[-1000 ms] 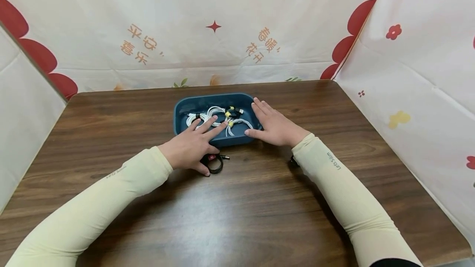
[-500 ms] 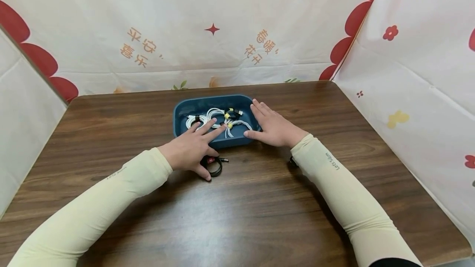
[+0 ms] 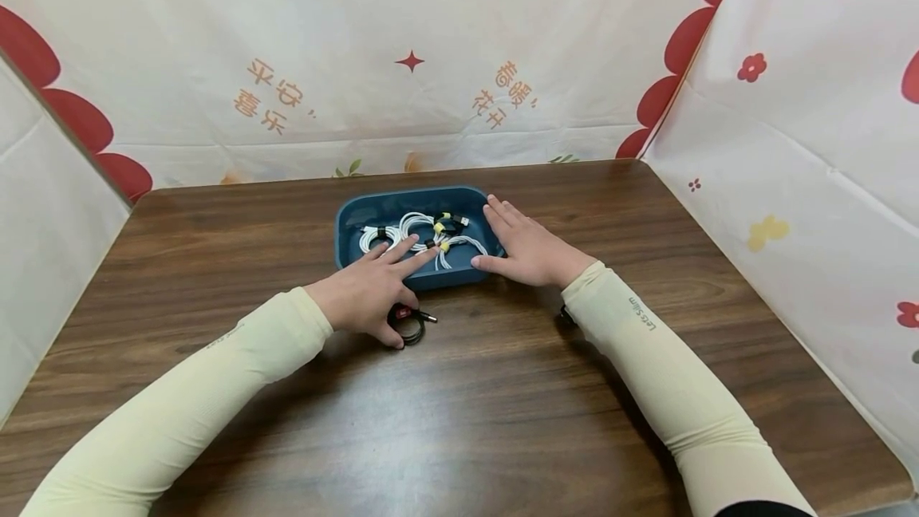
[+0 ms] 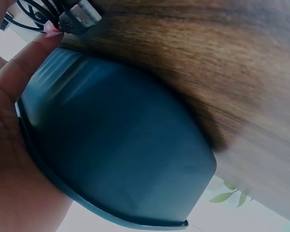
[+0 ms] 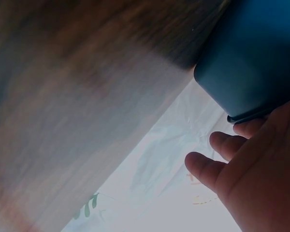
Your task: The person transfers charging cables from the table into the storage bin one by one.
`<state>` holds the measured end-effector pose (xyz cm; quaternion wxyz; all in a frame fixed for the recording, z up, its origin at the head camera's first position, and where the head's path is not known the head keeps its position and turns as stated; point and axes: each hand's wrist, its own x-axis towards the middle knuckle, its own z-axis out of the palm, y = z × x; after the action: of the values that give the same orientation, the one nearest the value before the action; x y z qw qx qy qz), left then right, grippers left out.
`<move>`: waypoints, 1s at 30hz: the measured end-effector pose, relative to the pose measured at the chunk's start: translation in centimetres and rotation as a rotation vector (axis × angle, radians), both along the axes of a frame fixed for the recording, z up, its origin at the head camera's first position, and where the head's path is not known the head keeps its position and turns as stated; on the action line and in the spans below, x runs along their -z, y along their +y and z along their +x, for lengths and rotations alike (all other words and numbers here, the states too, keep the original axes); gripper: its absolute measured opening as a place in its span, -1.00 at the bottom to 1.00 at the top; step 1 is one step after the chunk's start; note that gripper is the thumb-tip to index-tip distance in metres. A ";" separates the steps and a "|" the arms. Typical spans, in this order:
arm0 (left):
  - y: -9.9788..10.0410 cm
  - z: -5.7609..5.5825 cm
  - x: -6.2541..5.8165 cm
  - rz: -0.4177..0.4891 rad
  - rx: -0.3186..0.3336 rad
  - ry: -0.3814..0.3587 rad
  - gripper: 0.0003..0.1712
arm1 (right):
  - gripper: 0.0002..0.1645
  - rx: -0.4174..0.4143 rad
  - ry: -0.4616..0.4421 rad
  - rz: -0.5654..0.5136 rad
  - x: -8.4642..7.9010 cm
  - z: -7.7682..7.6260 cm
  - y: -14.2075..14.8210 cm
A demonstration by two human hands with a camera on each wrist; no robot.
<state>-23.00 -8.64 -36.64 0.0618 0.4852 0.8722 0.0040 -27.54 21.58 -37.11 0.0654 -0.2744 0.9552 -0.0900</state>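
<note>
A blue plastic bin (image 3: 459, 278) sits toward the back of the table, with white bundled cables (image 3: 416, 222) inside, some with yellow ties. My left hand (image 3: 362, 294) reaches over the bin's near left side, its other fingers spread above the cables. Its index finger and thumb pinch a coiled black cable (image 3: 412, 339) with a red tag, outside the bin's front wall. The cable's metal plug (image 4: 87, 13) shows in the left wrist view. My right hand (image 3: 534, 250) rests at the bin's right end with fingers extended, several of them past the rim in the right wrist view.
Brown wood-grain table (image 3: 459, 413) lies under everything. A white printed cloth (image 3: 409, 118) hangs behind its back edge, and another cloth panel (image 3: 811, 142) stands along the right side.
The left index finger and thumb have drawn a little closer round the black cable, which has shifted slightly left and toward me. The right hand and bin hold nearly still.
</note>
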 end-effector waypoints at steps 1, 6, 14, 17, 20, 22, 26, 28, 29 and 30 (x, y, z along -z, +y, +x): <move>0.0 0.0 0.0 -0.001 -0.002 -0.005 -0.44 | 0.23 -0.001 -0.003 -0.004 0.0 0.0 0.0; 0.0 0.0 0.0 0.009 -0.007 -0.037 -0.44 | 0.22 -0.011 -0.006 -0.007 0.0 0.0 0.0; 0.2 -0.1 -0.5 0.017 -0.001 -0.076 -0.50 | 0.22 -0.005 -0.003 -0.003 0.1 0.0 0.0; 0.3 0.0 -0.6 0.017 0.010 -0.074 -0.48 | 0.22 -0.005 -0.002 -0.003 0.1 0.0 0.1; 0.4 0.1 -0.8 0.021 0.018 -0.074 -0.48 | 0.22 -0.009 0.001 -0.001 0.2 -0.1 0.1; 0.3 0.2 -1.0 0.036 0.023 -0.063 -0.48 | 0.22 -0.008 0.004 0.000 0.2 -0.1 0.1; 0.3 0.3 -1.6 0.077 0.040 -0.034 -0.49 | 0.23 -0.004 0.002 0.005 0.1 -0.1 0.1; 0.3 0.4 -2.0 0.090 0.055 -0.028 -0.51 | 0.23 -0.007 -0.001 0.003 0.1 0.0 0.1; 0.4 0.4 -2.3 0.095 0.061 -0.030 -0.51 | 0.23 -0.006 -0.003 0.003 0.0 0.0 0.1; 0.5 0.4 -2.5 0.100 0.067 -0.030 -0.51 | 0.23 -0.006 -0.005 0.005 0.0 0.0 0.1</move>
<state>-22.58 -8.17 -34.10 0.0505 0.5165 0.8532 0.0528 -27.53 21.72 -37.13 0.0685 -0.2769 0.9544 -0.0882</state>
